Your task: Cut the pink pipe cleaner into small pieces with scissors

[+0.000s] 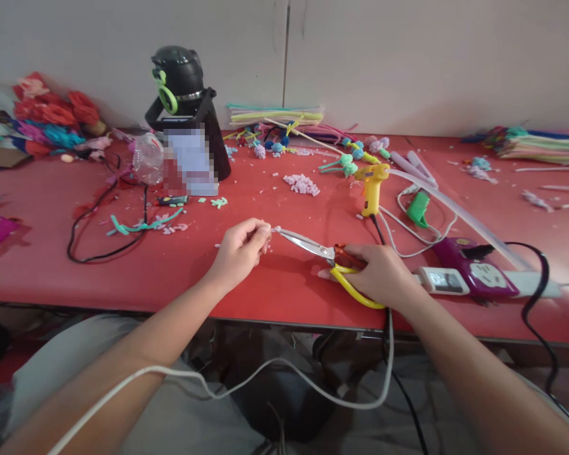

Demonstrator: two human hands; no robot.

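My left hand (pixel 243 248) is closed in a pinch, thumb against fingertips. A short end of a pale pink pipe cleaner (pixel 275 229) sticks out of it; the rest is hidden by the fingers. My right hand (pixel 384 275) grips a pair of scissors (pixel 313 245) with yellow and red handles. Their blades point left and look closed or nearly so, with the tips at the pipe cleaner's end. Beyond my hands lies a heap of cut pink pipe cleaner pieces (pixel 302 184) on the red table (pixel 265 291).
A yellow glue gun (pixel 373 189) stands beyond my right hand, near a green clip (pixel 418 208). To the right lies a purple power strip (pixel 474 272) with cables. A black bottle (pixel 213 139) and bundled pipe cleaners (pixel 275 117) are at the back. A white cable (pixel 289 366) crosses my lap.
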